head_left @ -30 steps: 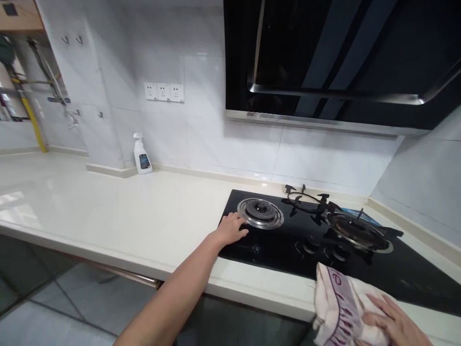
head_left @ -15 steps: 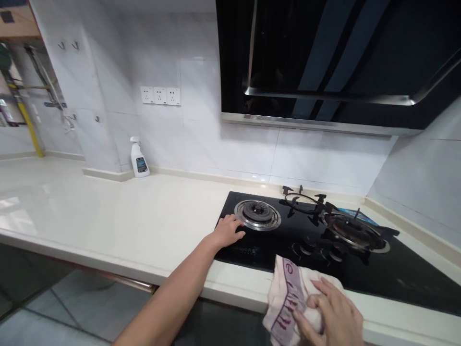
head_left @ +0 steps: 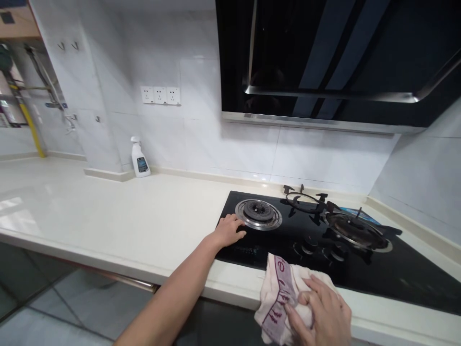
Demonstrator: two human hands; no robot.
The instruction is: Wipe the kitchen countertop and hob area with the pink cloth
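Note:
My left hand (head_left: 229, 230) rests on the left edge of the black glass gas stove (head_left: 273, 242), its fingers stretched out beside the left burner (head_left: 258, 214). No pot support sits on that burner. At the counter's front edge, my right hand (head_left: 322, 307) grips a bunched cream towel (head_left: 283, 298) with a purple patterned band. Part of the towel hangs over the edge, and some of it is hidden under my fingers. Two control knobs (head_left: 309, 246) lie beyond the towel. A black pot support (head_left: 304, 202) stands off its burner toward the back of the stove.
A white spray bottle (head_left: 139, 157) stands against the back wall, left of the stove. The black range hood (head_left: 324, 62) overhangs the stove. The right burner (head_left: 356, 230) carries a dark support with prongs. The pale countertop (head_left: 126, 216) runs left toward a yellow pipe (head_left: 31, 129).
My right hand has slid slightly to the left with the towel along the counter's front edge. My left hand has stayed in place on the stove.

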